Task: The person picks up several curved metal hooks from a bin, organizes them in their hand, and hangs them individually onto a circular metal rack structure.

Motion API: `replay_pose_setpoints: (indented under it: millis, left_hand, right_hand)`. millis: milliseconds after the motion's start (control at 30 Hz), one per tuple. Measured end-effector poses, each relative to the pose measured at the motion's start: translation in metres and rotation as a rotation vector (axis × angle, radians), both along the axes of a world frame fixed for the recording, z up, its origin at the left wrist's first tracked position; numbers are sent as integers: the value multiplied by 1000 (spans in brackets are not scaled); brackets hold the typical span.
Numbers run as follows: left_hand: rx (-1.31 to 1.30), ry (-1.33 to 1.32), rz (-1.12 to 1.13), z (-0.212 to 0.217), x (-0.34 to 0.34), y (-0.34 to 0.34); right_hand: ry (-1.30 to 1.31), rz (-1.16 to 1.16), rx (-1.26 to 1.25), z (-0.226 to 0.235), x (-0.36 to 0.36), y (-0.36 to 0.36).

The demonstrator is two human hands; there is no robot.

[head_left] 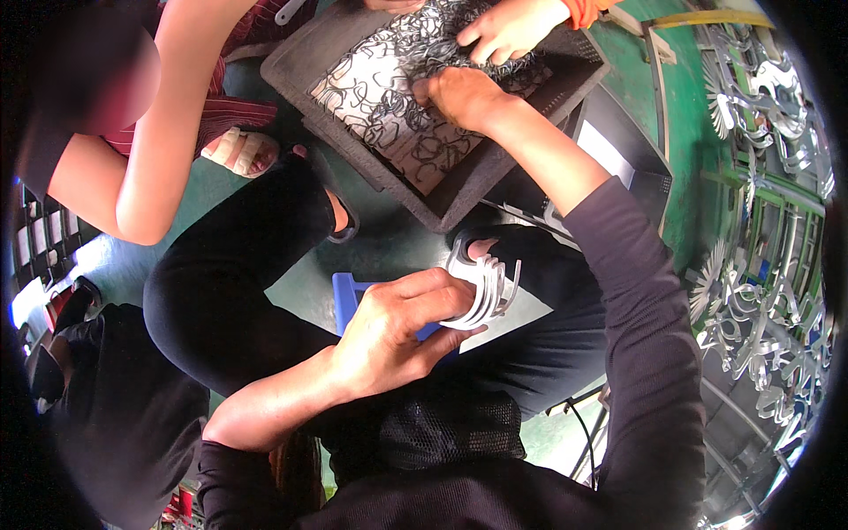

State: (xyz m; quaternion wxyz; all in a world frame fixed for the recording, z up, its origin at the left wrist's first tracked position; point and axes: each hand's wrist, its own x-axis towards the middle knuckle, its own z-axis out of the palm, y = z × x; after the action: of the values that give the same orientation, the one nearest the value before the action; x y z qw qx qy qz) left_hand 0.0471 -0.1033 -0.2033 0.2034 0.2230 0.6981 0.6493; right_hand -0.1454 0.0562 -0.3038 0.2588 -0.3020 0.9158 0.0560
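Green floor lies under our dark plastic tray of loose metal clips. Our left hand grips a stack of curved silver clips. Our right hand pinches clips in the tray.

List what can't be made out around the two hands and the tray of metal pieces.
Head view only:
- Left hand: how many curved metal pieces it holds; they overlap and the fingers cover their lower ends.
- Right hand: its fingertips, buried in the tangled pieces in the dark tray; whether it grips one is unclear.
- Tray: far side cut off by the top edge and covered by another person's hand.
- Blue object: mostly hidden behind the left hand.
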Motion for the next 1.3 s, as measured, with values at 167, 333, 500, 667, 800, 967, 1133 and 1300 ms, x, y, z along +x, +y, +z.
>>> replay_pose_setpoints:
  millis: [167,333,500,667,800,967,1133,1300]
  left_hand:
    - [17,6,9,0,-1,-2]
    - [10,-15,7,0,1,-1]
    - [-2,13,0,0,1,0]
    - [-21,18,-9,4,1,1]
    - [9,65,25,7,4,4]
    - [-46,107,131,17,15,10]
    - [-43,132,263,14,31,9]
    - [-60,133,321,19,43,13]
  right_hand:
    - [-58,80,155,15,-4,3]
    - [-90,-12,87,17,-13,9]
    - [-137,16,-60,6,-12,1]
    - [19,119,-64,-5,-1,6]
    - [-31,-125,-389,9,2,32]
    - [-494,-767,-1020,76,37,56]
    - [-577,-949,-1373,157,125,70]
    - [-649,-1032,-1519,173,184,79]
